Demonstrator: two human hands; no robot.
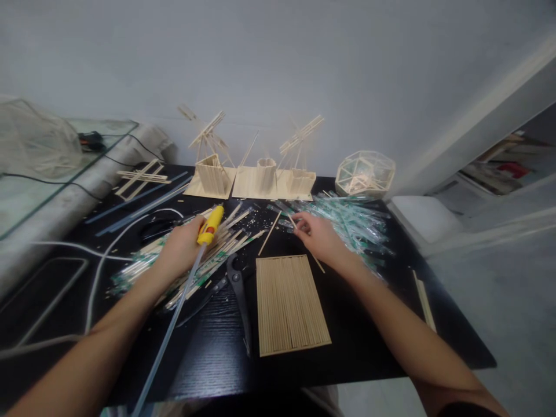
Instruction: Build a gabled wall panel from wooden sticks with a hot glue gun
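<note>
A yellow hot glue gun [211,225] is gripped in my left hand [185,240], a long clear glue stick trailing from its back toward me. My right hand [319,236] pinches a thin wooden stick [318,263], which slants down past the fingers. Below and between the hands lies a flat panel of wooden sticks [291,304] set side by side. Another loose stick [270,233] rests on the table left of my right hand. Dark-handled cutters [237,289] lie just left of the panel. Under my left hand spreads a pile of wrapped chopsticks [230,246].
Stick-built models [264,174] stand along the wall on flat bases. Empty plastic wrappers [354,223] heap at right, before a polyhedral stick frame [365,174]. Spare glue sticks [143,209] and a white cable [101,278] lie left. Two sticks [424,304] lie near the table's right edge.
</note>
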